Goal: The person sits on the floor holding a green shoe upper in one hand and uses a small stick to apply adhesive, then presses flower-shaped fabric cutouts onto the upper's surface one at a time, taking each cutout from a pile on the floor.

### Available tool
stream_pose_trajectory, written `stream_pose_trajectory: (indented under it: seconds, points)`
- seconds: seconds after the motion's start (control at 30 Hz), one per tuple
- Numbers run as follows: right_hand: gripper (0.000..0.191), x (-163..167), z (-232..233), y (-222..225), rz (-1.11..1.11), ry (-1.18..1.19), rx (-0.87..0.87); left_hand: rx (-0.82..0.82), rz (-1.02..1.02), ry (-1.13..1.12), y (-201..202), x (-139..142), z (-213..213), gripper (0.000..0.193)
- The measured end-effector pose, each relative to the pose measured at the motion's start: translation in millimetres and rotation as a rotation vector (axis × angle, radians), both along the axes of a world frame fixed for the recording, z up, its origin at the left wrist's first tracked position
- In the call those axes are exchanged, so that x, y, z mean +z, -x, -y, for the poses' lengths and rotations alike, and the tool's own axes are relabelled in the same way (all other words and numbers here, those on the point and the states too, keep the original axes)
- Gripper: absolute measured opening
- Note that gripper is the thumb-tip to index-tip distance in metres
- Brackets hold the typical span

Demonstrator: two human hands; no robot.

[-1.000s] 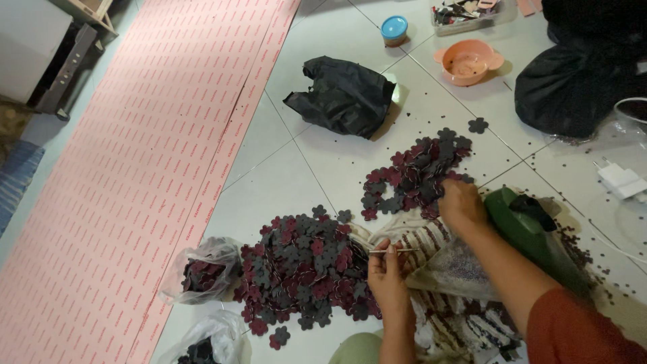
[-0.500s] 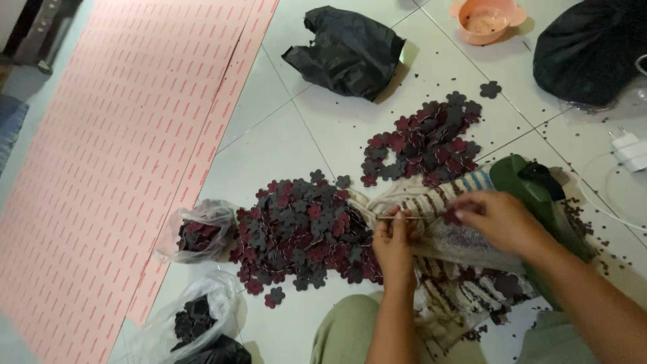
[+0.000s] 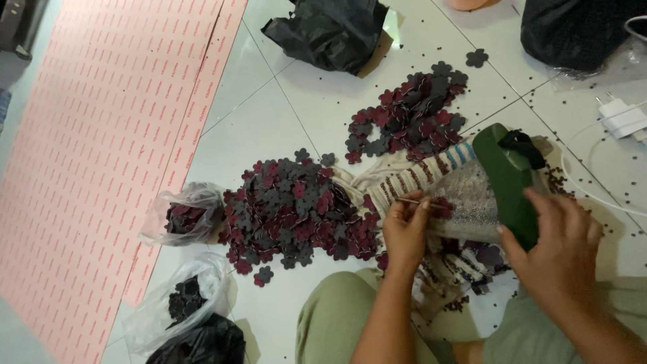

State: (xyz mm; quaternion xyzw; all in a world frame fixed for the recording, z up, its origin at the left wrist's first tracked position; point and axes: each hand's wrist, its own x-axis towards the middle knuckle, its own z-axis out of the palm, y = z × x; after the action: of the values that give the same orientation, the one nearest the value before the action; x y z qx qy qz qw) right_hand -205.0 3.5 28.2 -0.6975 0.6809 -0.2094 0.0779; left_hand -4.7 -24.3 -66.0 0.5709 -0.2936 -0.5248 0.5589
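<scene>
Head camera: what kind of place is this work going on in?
Probably a home or small workshop floor used for handcraft, not a factory line. The person sits on white floor tiles beside loose heaps of dark flower-shaped cutouts, with more in clear plastic bags and a punched pink sheet spread alongside.

Two clear plastic bags [image 3: 183,217] of dark flower-shaped pieces are seen at the lower left of the tiled floor [image 3: 269,128], one above the other, while a crumpled black plastic bag [image 3: 328,30] is laid at the top centre and a larger black bag [image 3: 579,30] at the top right.
</scene>
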Motion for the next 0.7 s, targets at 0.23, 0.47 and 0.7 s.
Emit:
stream_pose_trajectory:
  seconds: [0.23, 0.47, 0.7]
  points:
    - [0.11, -61.0, 6.7, 28.1, 0.145, -0.234, -0.101, 0.066, -0.076, -0.014, 10.8, 8.9, -2.2, 0.019]
    - [0.114, -60.1, 10.3, 29.2, 0.058, -0.305, -0.11, 0.072, 0.046, -0.109, 12.9, 16.5, -1.0, 0.019]
    - [0.109, -58.1, 10.2, 28.8, 0.125, -0.264, -0.101, 0.078, 0.067, -0.099, 13.6, 9.5, 1.5, 0.019]
